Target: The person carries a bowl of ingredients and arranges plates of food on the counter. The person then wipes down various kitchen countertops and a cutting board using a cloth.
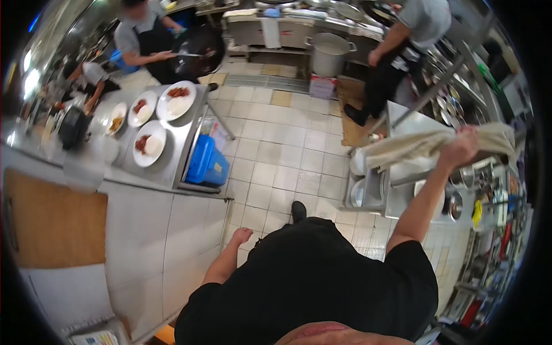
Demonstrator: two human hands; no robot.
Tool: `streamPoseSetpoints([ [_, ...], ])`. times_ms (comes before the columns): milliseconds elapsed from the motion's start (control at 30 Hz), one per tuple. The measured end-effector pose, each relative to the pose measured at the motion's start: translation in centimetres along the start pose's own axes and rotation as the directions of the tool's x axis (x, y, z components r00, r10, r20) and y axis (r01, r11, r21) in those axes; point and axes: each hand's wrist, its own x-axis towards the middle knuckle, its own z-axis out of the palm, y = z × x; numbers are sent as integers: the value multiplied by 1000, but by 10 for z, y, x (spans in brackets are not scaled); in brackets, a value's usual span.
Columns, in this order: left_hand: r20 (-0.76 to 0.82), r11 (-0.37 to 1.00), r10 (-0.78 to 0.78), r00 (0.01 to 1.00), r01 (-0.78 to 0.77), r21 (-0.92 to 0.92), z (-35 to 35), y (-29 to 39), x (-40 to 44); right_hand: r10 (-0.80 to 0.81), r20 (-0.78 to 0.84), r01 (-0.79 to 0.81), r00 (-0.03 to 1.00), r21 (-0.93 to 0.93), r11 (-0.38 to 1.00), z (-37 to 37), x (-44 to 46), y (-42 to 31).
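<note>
A beige cloth is grasped in the right hand, draped either side of the grip. Just below sits a metal bowl; far left, three white plates hold reddish food beside white mounds. The left hand: cannot tell.

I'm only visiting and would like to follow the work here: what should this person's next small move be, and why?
Perhaps bring the left hand across to gather the cloth's loose end. Only the right hand grips it, a long end stretches out over the metal counter, and nothing shows in the left hand.
</note>
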Motion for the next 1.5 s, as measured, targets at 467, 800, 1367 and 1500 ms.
streamPoseSetpoints([
  [467,394,990,143,908,-124,-72,19,218,20,963,60,-848,261,-462,259,-237,-164,-15],
  [800,713,852,481,509,-464,-244,166,467,-91,897,-211,-873,-388,-227,-431,-389,-273,141],
  [1367,539,919,319,780,-115,-377,404,669,-88,900,-205,-921,-386,141,-363,-411,-278,335],
  [1500,535,922,273,800,-58,-384,410,671,-75,953,-152,-942,-262,-173,-287,-431,-256,315],
])
